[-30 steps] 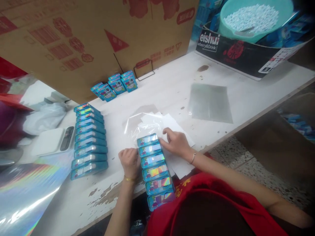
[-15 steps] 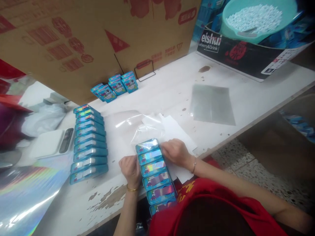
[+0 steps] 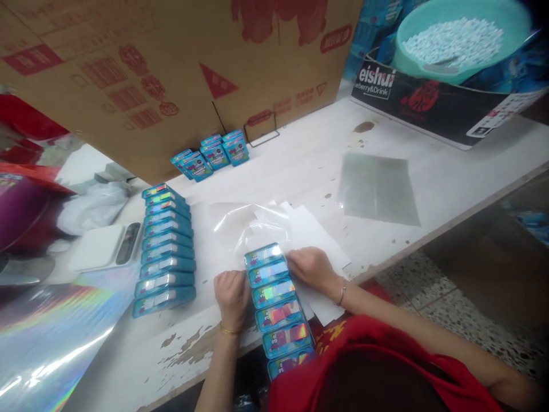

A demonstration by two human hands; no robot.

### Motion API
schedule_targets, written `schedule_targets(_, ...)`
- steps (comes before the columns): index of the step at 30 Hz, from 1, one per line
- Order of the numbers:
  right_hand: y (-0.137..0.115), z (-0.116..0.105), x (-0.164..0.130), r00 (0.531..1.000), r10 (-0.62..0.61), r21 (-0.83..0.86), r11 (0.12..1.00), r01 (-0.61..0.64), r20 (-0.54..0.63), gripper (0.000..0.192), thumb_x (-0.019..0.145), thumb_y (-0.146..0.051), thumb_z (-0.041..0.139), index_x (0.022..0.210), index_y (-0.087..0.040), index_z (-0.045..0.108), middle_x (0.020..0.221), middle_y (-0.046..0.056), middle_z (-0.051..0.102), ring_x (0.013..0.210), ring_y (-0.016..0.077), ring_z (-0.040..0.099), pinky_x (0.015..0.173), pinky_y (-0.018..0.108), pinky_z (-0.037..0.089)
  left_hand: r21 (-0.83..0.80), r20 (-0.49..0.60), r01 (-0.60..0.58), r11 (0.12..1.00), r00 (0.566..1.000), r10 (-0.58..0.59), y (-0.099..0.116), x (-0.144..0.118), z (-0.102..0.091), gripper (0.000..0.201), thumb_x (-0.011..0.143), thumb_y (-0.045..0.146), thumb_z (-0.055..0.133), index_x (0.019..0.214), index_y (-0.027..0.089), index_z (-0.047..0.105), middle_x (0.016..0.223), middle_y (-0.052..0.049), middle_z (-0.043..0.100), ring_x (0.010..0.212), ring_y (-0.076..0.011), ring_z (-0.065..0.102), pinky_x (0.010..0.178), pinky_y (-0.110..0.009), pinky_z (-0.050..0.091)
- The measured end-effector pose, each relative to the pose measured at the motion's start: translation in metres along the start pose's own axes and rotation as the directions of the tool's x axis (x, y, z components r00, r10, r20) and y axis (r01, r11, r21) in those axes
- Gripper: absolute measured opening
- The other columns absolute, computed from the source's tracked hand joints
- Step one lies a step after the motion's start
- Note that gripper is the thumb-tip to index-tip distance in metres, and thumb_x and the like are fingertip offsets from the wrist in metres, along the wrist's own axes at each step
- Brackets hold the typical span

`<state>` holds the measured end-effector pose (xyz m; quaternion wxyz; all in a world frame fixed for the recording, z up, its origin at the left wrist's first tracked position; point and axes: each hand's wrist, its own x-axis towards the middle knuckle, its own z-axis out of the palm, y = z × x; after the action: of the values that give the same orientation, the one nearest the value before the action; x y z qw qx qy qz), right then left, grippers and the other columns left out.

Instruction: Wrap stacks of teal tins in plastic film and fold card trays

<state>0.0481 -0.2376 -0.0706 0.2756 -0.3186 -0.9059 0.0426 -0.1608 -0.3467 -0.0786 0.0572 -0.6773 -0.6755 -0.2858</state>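
Note:
A row of several blue candy packs [image 3: 274, 294] lies before me, its near end at my red clothing. Clear plastic film [image 3: 253, 220] bulges out past the row's far end, over white paper sheets [image 3: 315, 234]. My left hand [image 3: 231, 294] is closed in a fist at the left side of the row, pinching the edge of the film. On the other side my right hand [image 3: 311, 266] is also closed, thumb and fingers pressed together on the film beside the top pack. The fingertips of both hands are mostly hidden.
A second row of blue packs [image 3: 169, 252] stands at left, beside a white scale [image 3: 98, 246] and shiny holographic sheet [image 3: 64, 337]. Small packs [image 3: 214, 154] lean against a large carton [image 3: 171, 68]. Plastic sheets [image 3: 380, 189] lie right; a green bowl [image 3: 401, 54] of white pieces sits in a black box [image 3: 412, 103].
The whole view has shifted slightly, so things appear a little farther right. Both hands keep nearly the same closed pose at the sides of the row.

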Motion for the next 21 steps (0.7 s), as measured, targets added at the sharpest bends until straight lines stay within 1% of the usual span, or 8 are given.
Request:
schedule_targets(2, 0.000, 0.000, 0.000, 1.000, 0.009, -0.003, 1.000, -0.009, 0.015, 0.034, 0.094, -0.024, 0.036, 0.064, -0.018, 0.051, 0.051, 0.000, 0.052, 0.048, 0.0118, 0.038, 0.055, 0.029, 0.019, 0.013, -0.022, 0.008, 1.000, 1.000, -0.008, 0.000, -0.004, 0.002, 0.021, 0.090, 0.021, 0.044, 0.070, 0.019, 0.049, 0.062, 0.000, 0.048, 0.065, -0.0163, 0.041, 0.068, -0.032, 0.029)
schedule_targets(4, 0.000, 0.002, 0.002, 0.999, 0.045, -0.015, 0.999, -0.045, 0.029, 0.032, 0.092, -0.025, 0.038, 0.064, -0.018, 0.052, 0.052, 0.000, 0.053, 0.047, 0.0116, 0.039, 0.055, 0.029, 0.018, 0.026, -0.010, 0.041, 0.999, 0.999, -0.040, 0.000, -0.006, 0.004, 0.023, 0.091, 0.022, 0.044, 0.067, 0.019, 0.046, 0.062, 0.000, 0.046, 0.064, -0.0164, 0.040, 0.067, -0.032, 0.029)
schedule_targets(8, 0.004, 0.011, 0.007, 0.991, 0.127, -0.064, 0.990, -0.123, 0.051, 0.032, 0.093, -0.032, 0.041, 0.070, -0.017, 0.056, 0.054, 0.001, 0.055, 0.048, 0.0118, 0.041, 0.054, 0.029, 0.017, 0.047, 0.065, 0.112, 0.993, 0.991, -0.115, -0.003, -0.001, 0.005, 0.020, 0.090, 0.027, 0.045, 0.072, 0.019, 0.048, 0.066, -0.002, 0.049, 0.067, -0.0177, 0.043, 0.066, -0.032, 0.028)
schedule_targets(12, 0.006, 0.020, 0.005, 0.986, 0.124, -0.043, 0.992, -0.120, 0.113, 0.031, 0.092, -0.022, 0.039, 0.066, -0.017, 0.054, 0.053, 0.000, 0.054, 0.048, 0.0112, 0.039, 0.053, 0.028, 0.016, 0.077, 0.154, 0.119, 0.990, 0.979, -0.130, -0.004, 0.005, 0.006, 0.024, 0.091, 0.027, 0.042, 0.069, 0.019, 0.045, 0.066, -0.002, 0.050, 0.066, -0.0182, 0.044, 0.065, -0.032, 0.028)
schedule_targets(14, 0.005, 0.021, 0.002, 0.983, 0.115, 0.000, 0.993, -0.117, 0.140, 0.031, 0.092, -0.022, 0.039, 0.065, -0.017, 0.053, 0.053, 0.000, 0.054, 0.049, 0.0110, 0.039, 0.054, 0.028, 0.017, 0.104, 0.182, 0.116, 0.988, 0.974, -0.134, -0.003, 0.007, 0.005, 0.027, 0.092, 0.026, 0.040, 0.066, 0.019, 0.043, 0.064, -0.002, 0.050, 0.064, -0.0183, 0.043, 0.063, -0.032, 0.027)
schedule_targets(18, 0.001, 0.015, -0.008, 0.980, 0.059, 0.112, 0.990, -0.081, 0.192, 0.032, 0.092, -0.025, 0.039, 0.064, -0.017, 0.052, 0.056, 0.001, 0.055, 0.050, 0.0106, 0.041, 0.054, 0.027, 0.019, 0.111, 0.163, 0.067, 0.992, 0.983, -0.084, 0.001, 0.001, -0.004, 0.029, 0.092, 0.026, 0.038, 0.064, 0.019, 0.043, 0.061, -0.002, 0.049, 0.063, -0.0183, 0.044, 0.063, -0.033, 0.028)
schedule_targets(21, -0.008, 0.006, -0.016, 0.967, 0.055, 0.117, 0.989, -0.086, 0.250, 0.029, 0.090, -0.026, 0.042, 0.065, -0.017, 0.054, 0.057, 0.002, 0.058, 0.050, 0.0106, 0.045, 0.054, 0.027, 0.020, 0.023, 0.093, -0.003, 1.000, 0.996, 0.001, 0.003, -0.014, -0.016, 0.025, 0.089, 0.025, 0.039, 0.067, 0.019, 0.049, 0.062, -0.003, 0.054, 0.064, -0.0179, 0.048, 0.064, -0.034, 0.033)
